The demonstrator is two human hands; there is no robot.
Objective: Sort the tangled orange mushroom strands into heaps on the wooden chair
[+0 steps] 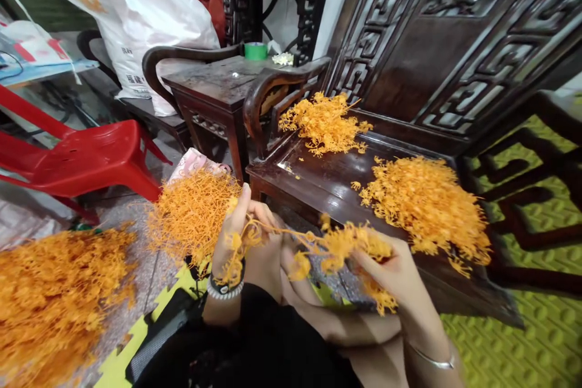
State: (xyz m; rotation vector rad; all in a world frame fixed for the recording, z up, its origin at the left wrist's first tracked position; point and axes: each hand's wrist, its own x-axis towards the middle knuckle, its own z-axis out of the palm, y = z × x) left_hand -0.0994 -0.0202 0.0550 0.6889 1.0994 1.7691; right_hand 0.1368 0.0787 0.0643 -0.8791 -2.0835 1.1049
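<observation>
Gripped one end of a thin orange strand point(291, 231) between left hand's point(235, 218) thumb and fingers; pinched a curly orange clump point(341, 245) in right hand point(400, 264). Held strand nearly straight between both. Looked like teasing apart. Seemed to call next for a firm left pinch, gentle right draw. Noted tangled heap point(195, 212) beside left hand, curly pile point(422, 203) on dark bench point(318, 185).
</observation>
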